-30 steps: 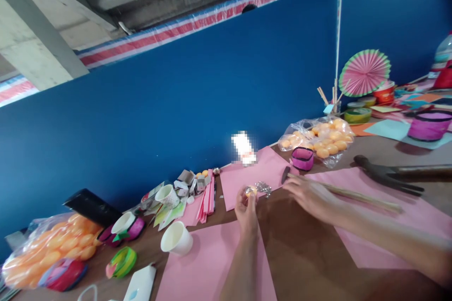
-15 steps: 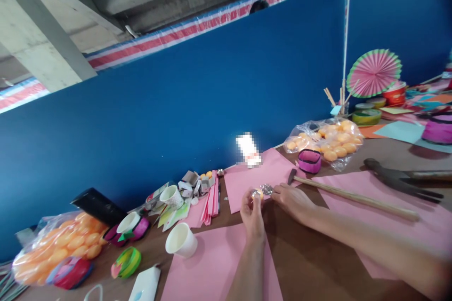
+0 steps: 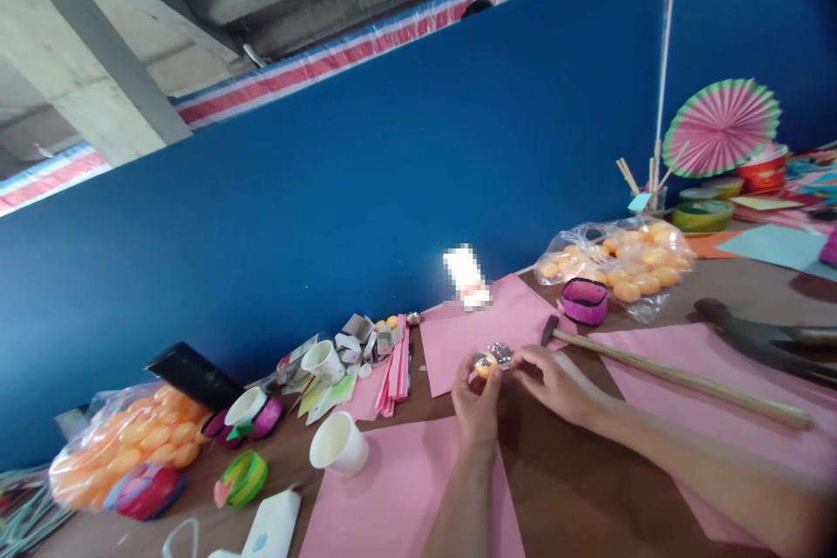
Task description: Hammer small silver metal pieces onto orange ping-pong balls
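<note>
My left hand (image 3: 475, 408) grips an orange ball (image 3: 486, 369) between thumb and fingers; silvery bits cover part of its top. Just behind the ball lies a small heap of shiny silver pieces (image 3: 501, 354). To the right of the heap, my right hand (image 3: 550, 380) has its thumb and fingers drawn together in a pinch. Whatever those fingertips hold, if anything, is too small to make out. A pink paper sheet (image 3: 458, 336) lies behind both hands, and another pink sheet (image 3: 392, 488) lies partly under my left forearm.
A wooden-handled hammer (image 3: 680, 377) lies right of my right hand, with a larger dark claw hammer (image 3: 751, 336) beyond. Bags of orange balls (image 3: 644, 261) stand on both sides. A white cup (image 3: 338, 446) sits left, near pink strips (image 3: 394, 366). A blue partition (image 3: 327, 192) rises behind.
My right hand has drawn back slightly from the silver heap, its fingers now pinched. The ball in my left hand shows more of its orange side. The view has shifted slightly.
</note>
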Demonstrator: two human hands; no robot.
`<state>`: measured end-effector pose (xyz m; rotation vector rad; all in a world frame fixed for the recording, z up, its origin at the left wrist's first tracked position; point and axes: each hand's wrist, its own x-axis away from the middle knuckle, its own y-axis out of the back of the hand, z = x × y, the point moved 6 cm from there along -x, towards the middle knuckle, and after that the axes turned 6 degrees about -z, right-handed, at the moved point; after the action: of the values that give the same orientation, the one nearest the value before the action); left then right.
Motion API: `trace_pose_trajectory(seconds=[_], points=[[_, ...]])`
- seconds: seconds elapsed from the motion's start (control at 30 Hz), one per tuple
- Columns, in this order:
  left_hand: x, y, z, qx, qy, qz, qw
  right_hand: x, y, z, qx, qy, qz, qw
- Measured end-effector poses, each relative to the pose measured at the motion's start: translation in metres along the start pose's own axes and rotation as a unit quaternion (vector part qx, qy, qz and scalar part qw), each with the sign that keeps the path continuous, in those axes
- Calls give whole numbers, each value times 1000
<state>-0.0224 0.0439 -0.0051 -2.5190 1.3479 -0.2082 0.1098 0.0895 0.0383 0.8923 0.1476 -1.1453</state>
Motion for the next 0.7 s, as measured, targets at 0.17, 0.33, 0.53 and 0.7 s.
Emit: trace_pose_trajectory(seconds=[0.17, 0.33, 0.53, 0.7], points=[[1, -2, -5, -17, -23, -1, 1000, -1, 2, -3, -86, -35, -20, 995], [1, -5, -5, -35, -41, 21, 998, -2, 7, -1, -143, -73, -36, 986], [2, -8, -4, -36, -34, 48, 998, -1, 1, -14, -232, -163, 8, 959], [4, -12, -6, -55, -27, 66, 996, 1, -5, -20, -316, -192, 9, 929]])
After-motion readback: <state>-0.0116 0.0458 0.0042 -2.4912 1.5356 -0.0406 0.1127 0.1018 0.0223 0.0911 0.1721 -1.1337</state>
